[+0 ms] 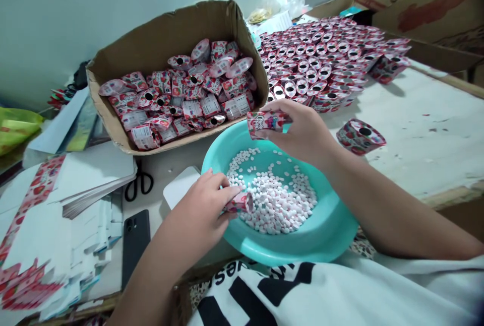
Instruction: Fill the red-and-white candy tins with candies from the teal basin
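A turquoise basin [260,253] holds a heap of small white tablet candies [280,205]. Over its left side, my left hand [200,210] is closed around a small red printed candy box [238,203], whose end faces right. Above the basin's far rim, my right hand [302,127] grips another strawberry-print candy box [264,123], held sideways between thumb and fingers. What is inside either box cannot be seen. To the right of the basin, one more candy box with a dark round hole [361,137] rests on the white table.
Behind the basin is a cardboard carton [151,46] of jumbled candy boxes. Rows of upright candy boxes [317,59] with holes on top fill the back right. At left lie black scissors [139,185], a phone [135,245] and stacked flat printed card [91,175].
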The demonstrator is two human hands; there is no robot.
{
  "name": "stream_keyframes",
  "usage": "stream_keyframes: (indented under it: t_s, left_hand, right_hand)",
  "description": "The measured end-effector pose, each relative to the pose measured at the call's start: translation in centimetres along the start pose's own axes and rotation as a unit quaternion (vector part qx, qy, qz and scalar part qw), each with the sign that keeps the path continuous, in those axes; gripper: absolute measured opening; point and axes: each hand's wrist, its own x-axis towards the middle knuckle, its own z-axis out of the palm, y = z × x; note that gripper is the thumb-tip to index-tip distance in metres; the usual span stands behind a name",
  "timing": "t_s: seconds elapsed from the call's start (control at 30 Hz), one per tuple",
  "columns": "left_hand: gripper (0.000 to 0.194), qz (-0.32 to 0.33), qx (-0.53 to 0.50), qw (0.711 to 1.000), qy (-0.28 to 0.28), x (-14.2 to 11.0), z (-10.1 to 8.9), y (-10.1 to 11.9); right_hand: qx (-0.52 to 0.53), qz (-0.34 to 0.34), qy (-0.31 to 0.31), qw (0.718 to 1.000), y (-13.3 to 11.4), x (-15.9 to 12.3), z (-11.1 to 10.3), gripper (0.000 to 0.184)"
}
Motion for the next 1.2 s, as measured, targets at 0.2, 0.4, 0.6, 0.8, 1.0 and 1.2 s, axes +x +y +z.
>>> stream_keyframes:
  t_s: [0.2,0.4,0.6,0.8,1.0,1.2]
  left_hand:
    - [0.028,-0.026,0.027,0.999,0.017,-0.6,-1.5,-0.3]
    - [0.028,-0.036,0.014,0.999,0.016,0.2,-0.3,-0.3]
    - [0.038,0.024,0.070,0.982,0.176,1.0,1.8,-0.6]
    - [0.032,-0.025,0.095,0.994,0.045,1.5,0.9,-1.6]
    - [0.033,-0.022,0.113,0.991,0.063,1.2,-0.9,-1.9]
    - [0.025,-0.028,0.129,0.991,0.037,1.1,0.6,-0.9]
  right_hand:
    - [0.004,-0.006,-0.007,1.000,0.0,0.1,0.1,0.029]
    - [0.011,-0.016,0.000,1.000,0.1,0.2,0.1,0.030]
    - [0.012,-0.011,-0.003,1.000,0.1,0.2,0.0,0.030]
    - [0.014,-0.011,-0.005,1.000,0.0,0.2,0.0,0.032]
    - [0.019,-0.008,-0.024,0.999,-0.1,0.2,-0.2,0.030]
    - [0.020,-0.007,-0.026,0.999,-0.1,0.3,-0.2,0.029]
